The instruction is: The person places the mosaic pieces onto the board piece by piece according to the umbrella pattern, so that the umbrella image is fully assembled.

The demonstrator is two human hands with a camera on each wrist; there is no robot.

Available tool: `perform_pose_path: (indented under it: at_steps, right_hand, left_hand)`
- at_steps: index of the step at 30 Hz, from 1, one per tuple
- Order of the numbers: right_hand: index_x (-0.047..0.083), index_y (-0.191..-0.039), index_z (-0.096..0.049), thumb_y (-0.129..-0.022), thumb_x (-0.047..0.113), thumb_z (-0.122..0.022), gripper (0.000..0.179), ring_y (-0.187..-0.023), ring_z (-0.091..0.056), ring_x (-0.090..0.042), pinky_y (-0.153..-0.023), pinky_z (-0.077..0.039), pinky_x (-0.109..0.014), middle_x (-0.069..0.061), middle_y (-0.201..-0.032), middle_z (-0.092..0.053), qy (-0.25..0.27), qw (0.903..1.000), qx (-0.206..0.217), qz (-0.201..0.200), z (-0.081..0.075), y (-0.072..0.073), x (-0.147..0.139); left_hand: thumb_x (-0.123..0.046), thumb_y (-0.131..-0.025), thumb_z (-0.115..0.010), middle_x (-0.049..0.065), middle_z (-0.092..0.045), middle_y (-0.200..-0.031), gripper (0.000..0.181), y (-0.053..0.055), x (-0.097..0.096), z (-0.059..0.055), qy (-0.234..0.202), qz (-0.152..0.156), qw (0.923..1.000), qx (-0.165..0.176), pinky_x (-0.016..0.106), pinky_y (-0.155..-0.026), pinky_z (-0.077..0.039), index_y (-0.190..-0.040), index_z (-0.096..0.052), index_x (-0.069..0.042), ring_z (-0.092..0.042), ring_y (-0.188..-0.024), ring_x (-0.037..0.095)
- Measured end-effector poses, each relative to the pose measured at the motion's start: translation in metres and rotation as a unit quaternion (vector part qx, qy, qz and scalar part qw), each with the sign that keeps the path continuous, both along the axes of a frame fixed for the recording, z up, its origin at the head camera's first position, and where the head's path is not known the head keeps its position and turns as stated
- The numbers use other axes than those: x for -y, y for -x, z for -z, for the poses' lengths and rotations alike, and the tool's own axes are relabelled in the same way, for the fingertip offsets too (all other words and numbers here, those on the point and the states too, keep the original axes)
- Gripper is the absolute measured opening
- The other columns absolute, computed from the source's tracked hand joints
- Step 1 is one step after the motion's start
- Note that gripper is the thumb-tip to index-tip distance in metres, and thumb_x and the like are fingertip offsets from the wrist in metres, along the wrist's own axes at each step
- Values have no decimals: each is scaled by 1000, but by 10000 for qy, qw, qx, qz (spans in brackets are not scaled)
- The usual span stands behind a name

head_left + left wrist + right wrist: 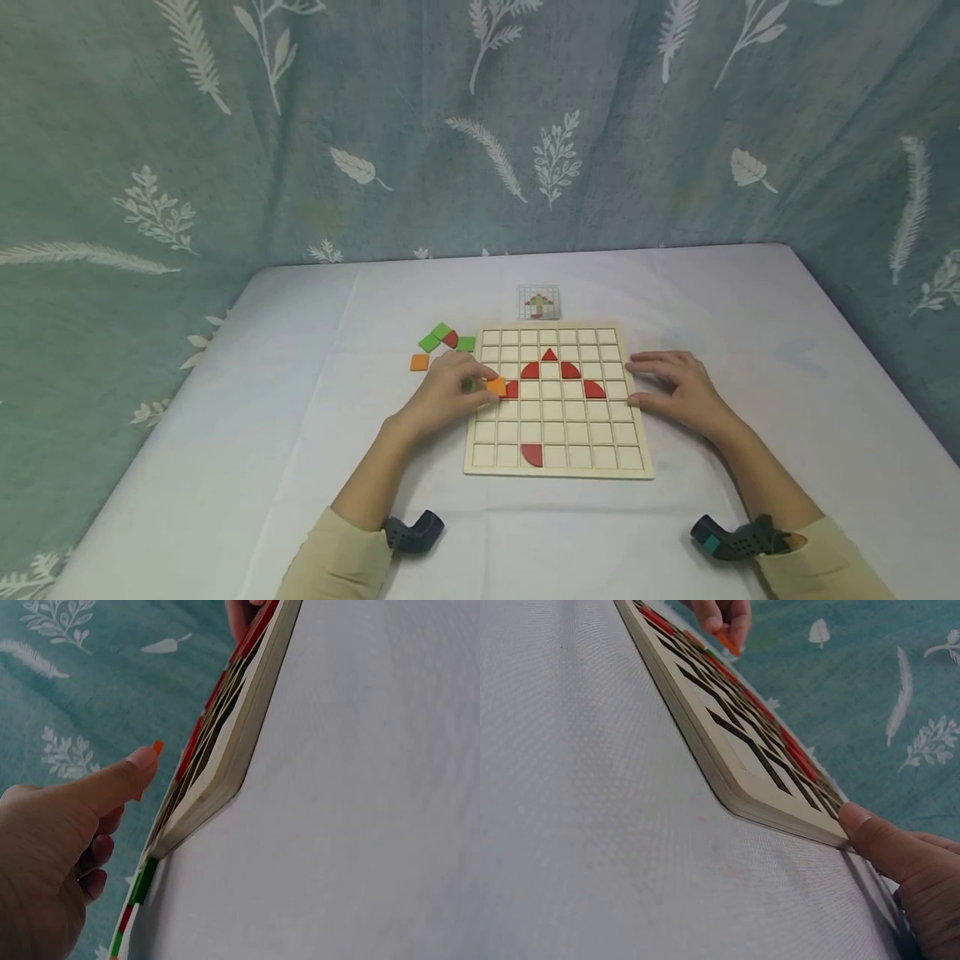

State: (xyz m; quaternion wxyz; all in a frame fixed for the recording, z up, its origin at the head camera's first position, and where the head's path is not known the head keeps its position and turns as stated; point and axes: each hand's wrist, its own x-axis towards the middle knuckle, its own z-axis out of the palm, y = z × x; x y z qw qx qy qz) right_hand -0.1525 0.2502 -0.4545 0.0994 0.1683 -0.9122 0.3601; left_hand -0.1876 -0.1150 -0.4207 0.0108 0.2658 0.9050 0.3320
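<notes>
My left hand (447, 385) pinches an orange square tile (496, 387) between thumb and fingertips. The tile is raised over the left side of the wooden grid board (552, 458), partly covering a red piece (512, 390). In the left wrist view the tile (157, 747) pokes out past the thumb. My right hand (682, 392) rests its thumb and fingertips against the board's right edge; the thumb (859, 821) touches the rim in the right wrist view. A red triangle (549, 355) and several red quarter-circles (532, 455) sit in the board's squares.
Left of the board lie loose green squares (429, 342), a red quarter-circle (450, 339) and an orange square (419, 362). Behind the board lies a small pattern card (538, 302). A patterned green cloth (480, 125) hangs beyond the white table (337, 467).
</notes>
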Motion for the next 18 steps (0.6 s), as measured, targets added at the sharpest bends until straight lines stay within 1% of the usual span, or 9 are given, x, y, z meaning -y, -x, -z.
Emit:
perform_pose_path:
  at_steps: [4,6,13,18]
  right_hand:
    - [6,-114,-67,-71,24,-82,49,-119,-39,-36,-96,-23,-58,-16,-126,-58,-59,10000,15,43,0,0,0]
    - [6,-114,-67,-71,25,-82,49,-119,-39,-36,-96,-23,-58,-16,-126,-58,-98,9999,17,59,1,0,0]
    - [5,-114,-67,-71,23,-82,49,-118,-40,-36,-96,-23,-58,-16,-126,-58,-99,9999,-32,39,0,-1,0]
    - [6,-114,-67,-71,23,-82,49,-118,-40,-36,-96,-23,-58,-16,-126,-58,-85,10000,-19,15,-1,-1,0]
  left_hand:
    - [-30,-76,-78,-9,-59,-91,30,0,-7,1,63,78,9999,-2,37,-89,-35,-101,-72,-14,-46,-93,12]
    - [-31,-77,-78,-9,-58,-91,30,0,-10,2,73,127,9999,-41,36,-87,-35,-101,-72,-14,-46,-92,12]
    - [-32,-77,-78,-10,-55,-83,31,5,-27,5,29,342,9988,-348,33,-81,-35,-102,-72,-15,-44,-87,11]
    - [-32,-77,-78,-9,-53,-81,30,7,-39,5,132,395,9984,-394,33,-81,-36,-101,-72,-15,-44,-89,12]
